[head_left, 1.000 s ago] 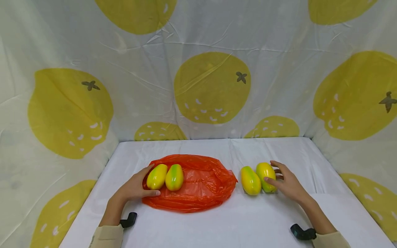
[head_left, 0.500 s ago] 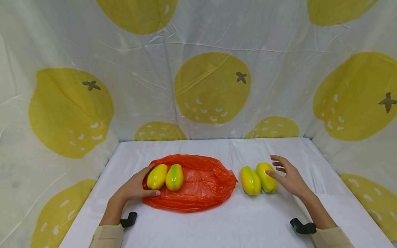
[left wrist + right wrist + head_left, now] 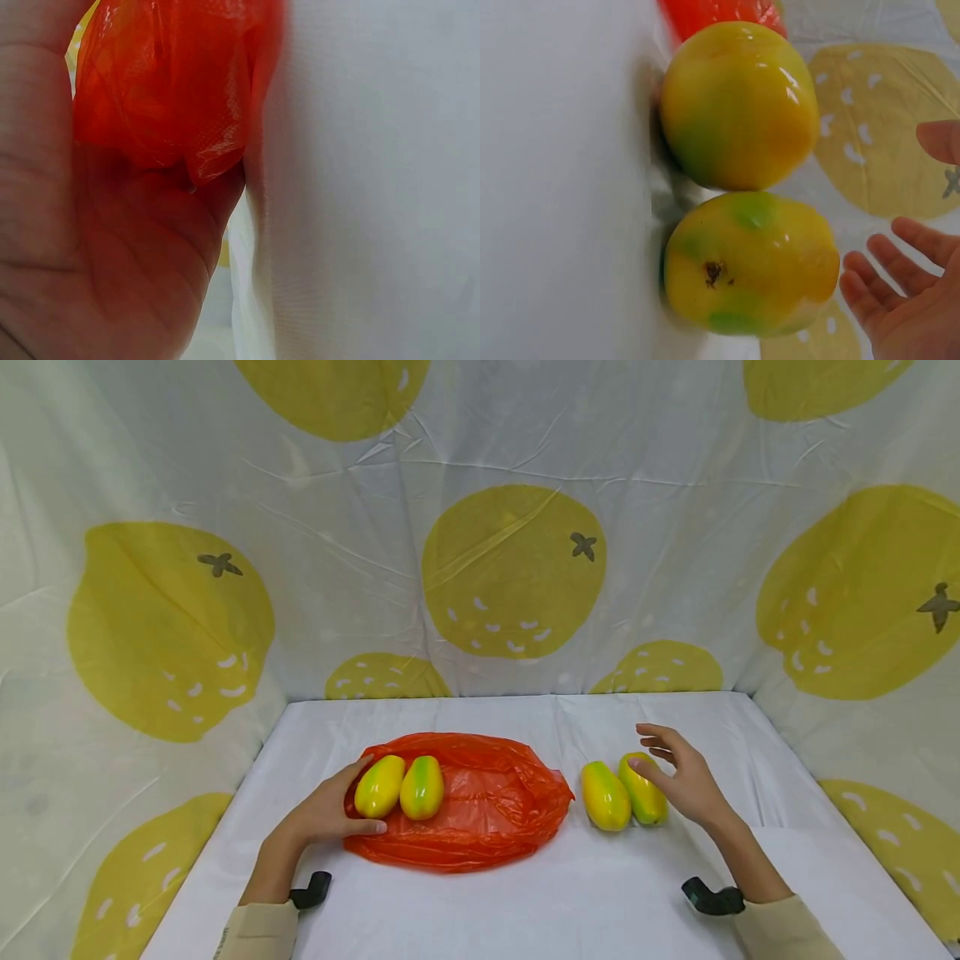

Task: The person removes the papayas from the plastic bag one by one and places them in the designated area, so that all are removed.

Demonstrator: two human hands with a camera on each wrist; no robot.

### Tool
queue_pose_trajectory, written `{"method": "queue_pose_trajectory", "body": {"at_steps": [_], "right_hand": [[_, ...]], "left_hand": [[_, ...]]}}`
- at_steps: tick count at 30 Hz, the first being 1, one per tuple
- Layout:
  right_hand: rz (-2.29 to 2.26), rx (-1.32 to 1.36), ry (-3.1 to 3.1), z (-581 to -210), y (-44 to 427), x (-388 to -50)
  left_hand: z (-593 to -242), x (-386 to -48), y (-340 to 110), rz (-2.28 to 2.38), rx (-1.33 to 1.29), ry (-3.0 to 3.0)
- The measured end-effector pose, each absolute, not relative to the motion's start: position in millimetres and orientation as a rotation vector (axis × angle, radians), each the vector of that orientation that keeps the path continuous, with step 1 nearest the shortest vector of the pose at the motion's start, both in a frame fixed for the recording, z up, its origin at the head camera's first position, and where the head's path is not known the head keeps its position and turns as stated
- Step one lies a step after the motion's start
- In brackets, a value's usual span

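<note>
Two yellow papayas with green streaks, the left one (image 3: 380, 787) and its neighbour (image 3: 422, 788), lie on a crumpled red plastic bag (image 3: 487, 806). My left hand (image 3: 322, 810) curls round the bag's left end, thumb in front and fingers behind, close beside the left papaya. In the left wrist view the bag's film (image 3: 165, 82) sits against the palm. Two more papayas lie on the cloth to the right of the bag, one (image 3: 606, 797) nearer it and one (image 3: 643, 792) farther right. Above the farther one hovers my right hand (image 3: 690, 781), its fingers loose and holding nothing.
A white cloth (image 3: 495, 910) covers the table. Behind and at both sides hang white curtains (image 3: 345, 568) printed with large yellow lemons. Black wrist cameras (image 3: 311, 891) are strapped to both wrists.
My right hand has risen from beside the rightmost papaya and then shifted left over it. That papaya has turned slightly. The left hand and the bag stay where they were.
</note>
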State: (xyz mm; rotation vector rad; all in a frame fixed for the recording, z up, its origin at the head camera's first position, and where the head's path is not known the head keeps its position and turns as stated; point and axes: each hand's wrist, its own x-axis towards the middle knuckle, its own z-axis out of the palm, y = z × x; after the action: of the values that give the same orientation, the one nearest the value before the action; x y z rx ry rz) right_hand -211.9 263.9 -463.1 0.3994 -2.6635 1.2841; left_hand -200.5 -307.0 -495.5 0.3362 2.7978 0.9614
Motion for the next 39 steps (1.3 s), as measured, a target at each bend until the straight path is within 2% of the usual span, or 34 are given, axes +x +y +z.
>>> {"method": "queue_pose_trajectory", "body": {"at_steps": [30,39], "right_hand": [[1.567,0.563,-2.612,-451.8,173.5,-219.8],[1.668,0.629,-2.592,-445.8,149.5,-221.3]], "left_hand": [[-485.6,-194.1,-327.5,1.011,0.296,2.768],[-498.0,-197.3,-333.7,1.159,0.392,2.681]]}}
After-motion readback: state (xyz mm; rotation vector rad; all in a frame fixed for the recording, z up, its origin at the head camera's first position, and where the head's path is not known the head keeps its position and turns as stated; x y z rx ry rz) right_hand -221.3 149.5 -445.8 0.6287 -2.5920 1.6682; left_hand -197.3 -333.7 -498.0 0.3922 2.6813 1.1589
